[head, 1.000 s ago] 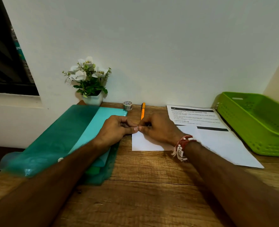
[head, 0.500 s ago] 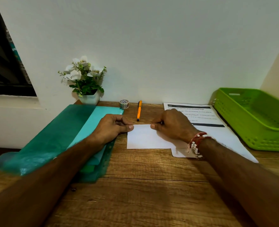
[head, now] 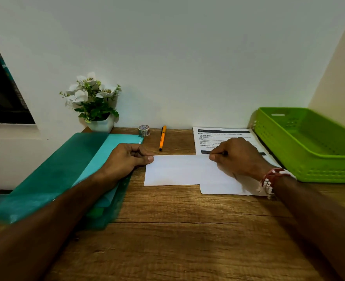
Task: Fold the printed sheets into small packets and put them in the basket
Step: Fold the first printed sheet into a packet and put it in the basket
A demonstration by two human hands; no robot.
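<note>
A white folded sheet (head: 177, 171) lies on the wooden table (head: 177, 230), blank side up. My left hand (head: 127, 159) pinches its far left corner, thumb on top. My right hand (head: 238, 157), with a beaded band at the wrist, pinches the far folded edge near the sheet's right end. A flat printed sheet (head: 214, 134) lies under and behind my right hand. The green plastic basket (head: 319, 169) stands at the right edge of the table; nothing shows in the part of its inside that I can see.
A stack of teal plastic folders (head: 66, 169) lies under my left forearm. Along the wall stand a potted white flower (head: 94, 104), a small tape roll (head: 144, 130) and an orange pen (head: 162, 138).
My hands met at the middle of the far folded edge and have slid apart along it, the left to the left corner, the right further toward the basket.
</note>
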